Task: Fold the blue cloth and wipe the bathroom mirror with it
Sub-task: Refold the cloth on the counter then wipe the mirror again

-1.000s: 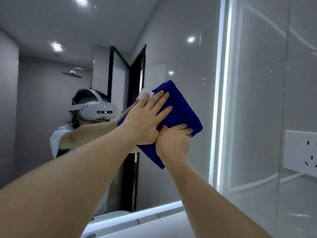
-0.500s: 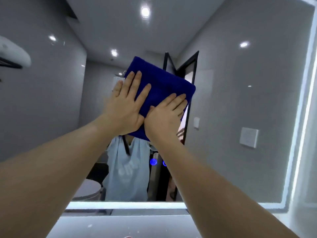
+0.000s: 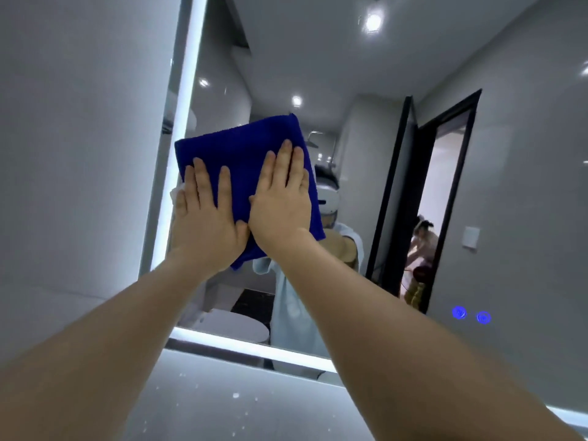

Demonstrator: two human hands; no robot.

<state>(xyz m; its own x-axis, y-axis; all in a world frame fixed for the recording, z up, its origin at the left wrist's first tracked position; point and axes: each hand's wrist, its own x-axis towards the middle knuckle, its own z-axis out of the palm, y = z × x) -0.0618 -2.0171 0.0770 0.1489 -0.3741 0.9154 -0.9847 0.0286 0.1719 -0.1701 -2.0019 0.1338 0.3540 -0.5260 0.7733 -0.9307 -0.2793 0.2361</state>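
The folded blue cloth (image 3: pixel 241 148) lies flat against the bathroom mirror (image 3: pixel 381 74), close to the mirror's lit left edge. My left hand (image 3: pixel 203 218) presses on the cloth's lower left part with fingers spread flat. Beside it, thumb to thumb, my right hand (image 3: pixel 281 205) presses on the cloth's right half, fingers pointing up. A white tag of the cloth peeks out left of my left hand. The cloth's bottom corner hangs below my palms.
A bright light strip (image 3: pixel 187 100) frames the mirror on the left and along the bottom. Grey wall tile (image 3: pixel 79 154) lies to the left. Two blue touch buttons (image 3: pixel 471 315) glow low on the mirror. A speckled grey counter (image 3: pixel 206 399) is below. The mirror reflects a dark doorway.
Both hands have slid the cloth from the mirror's right edge across the middle to its left edge, and my view has swung left with them.
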